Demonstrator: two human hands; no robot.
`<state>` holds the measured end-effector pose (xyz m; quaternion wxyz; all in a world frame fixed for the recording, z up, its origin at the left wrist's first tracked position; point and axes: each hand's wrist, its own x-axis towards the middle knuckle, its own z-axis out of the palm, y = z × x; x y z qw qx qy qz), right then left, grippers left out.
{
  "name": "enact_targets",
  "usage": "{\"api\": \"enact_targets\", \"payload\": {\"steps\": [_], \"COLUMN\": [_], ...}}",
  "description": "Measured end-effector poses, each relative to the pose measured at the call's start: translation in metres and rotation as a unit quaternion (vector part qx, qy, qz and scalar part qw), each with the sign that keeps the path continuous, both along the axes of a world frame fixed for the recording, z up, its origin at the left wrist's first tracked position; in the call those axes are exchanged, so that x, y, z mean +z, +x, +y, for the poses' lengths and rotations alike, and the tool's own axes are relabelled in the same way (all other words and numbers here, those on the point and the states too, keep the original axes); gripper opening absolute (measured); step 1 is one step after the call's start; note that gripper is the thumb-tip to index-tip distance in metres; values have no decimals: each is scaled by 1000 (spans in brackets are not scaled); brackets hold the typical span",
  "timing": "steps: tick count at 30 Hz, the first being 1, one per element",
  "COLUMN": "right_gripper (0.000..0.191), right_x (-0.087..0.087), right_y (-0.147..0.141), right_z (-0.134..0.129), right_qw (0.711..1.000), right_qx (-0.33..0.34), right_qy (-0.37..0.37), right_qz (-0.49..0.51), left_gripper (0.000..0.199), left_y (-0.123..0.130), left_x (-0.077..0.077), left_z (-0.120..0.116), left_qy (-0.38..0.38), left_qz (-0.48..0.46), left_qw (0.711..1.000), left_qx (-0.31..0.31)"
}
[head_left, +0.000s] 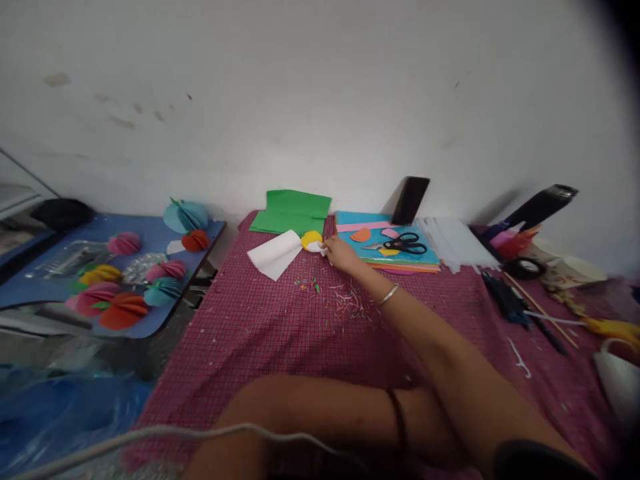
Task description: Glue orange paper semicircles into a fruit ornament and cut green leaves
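Note:
My right hand [340, 254], with a bangle on the wrist, reaches to the far part of the cloth-covered table. Its fingers are closed in a pinch at a small white piece, seemingly paper [316, 247], which lies against a yellow paper piece [311, 237]. Just left of these is a curled sheet of white paper [275, 253]. Behind them lies folded green paper [293, 212]. My left forearm [320, 403] crosses the near edge, a dark band around it. Of my left hand [430, 421], only a shadowed part shows beneath the right arm, fingers hidden.
Black-handled scissors [405, 245] and paper cutouts lie on a stack of coloured sheets [425, 250], with a phone [411, 200] leaning behind. Paper scraps [350, 300] litter the cloth. Tools and tape [525, 268] are at right. Paper pumpkins [125, 312] sit on a blue table. A cable [200, 432] crosses in front.

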<state>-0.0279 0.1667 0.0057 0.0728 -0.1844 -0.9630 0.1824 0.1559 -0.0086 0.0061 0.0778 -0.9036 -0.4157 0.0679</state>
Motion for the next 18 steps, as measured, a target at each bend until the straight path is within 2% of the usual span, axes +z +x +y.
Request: {"api": "enact_targets", "payload": {"steps": [2, 3, 5, 7, 8, 10, 11, 12, 14, 16, 18], "right_gripper": [29, 29, 25, 20, 19, 21, 22, 22, 25, 32, 35], "right_x": [-6, -9, -13, -13, -11, -2, 4, 9, 19, 24, 25], "right_y": [0, 3, 14, 28, 33, 38, 36, 32, 19, 2, -12], "right_z": [-17, -25, -40, -45, -42, -28, -17, -5, 16, 28, 30], "right_qw": [1000, 1000, 997, 992, 991, 993, 996, 997, 995, 991, 989], "right_qx": [10, 25, 72, 121, 133, 111, 79, 39, -34, -74, -76], "right_qy": [15, 18, 18, 12, 11, 23, 37, 53, 83, 103, 110], "right_qz": [5, 3, -8, -26, -33, -38, -36, -35, -37, -50, -70], "left_gripper": [24, 25, 25, 36, 37, 37, 36, 34, 25, 27, 29], "left_y": [-37, -59, -99, -132, -145, -168, -179, -192, -222, -256, -288], "left_x": [0, -2, -8, -18, -21, -22, -18, -11, 8, 26, 35], "left_z": [-27, -44, -80, -114, -128, -144, -146, -143, -126, -100, -72], "left_qy": [-45, -54, -18, 31, 51, 33, 23, 19, 32, 85, 116], "left_qz": [-71, -111, -171, -203, -210, -194, -189, -183, -179, -176, -158], "left_qw": [996, 992, 981, 962, 955, 952, 943, 922, 864, 817, 777], "left_qx": [-21, -1, 90, 180, 202, 235, 274, 340, 469, 543, 598]}}
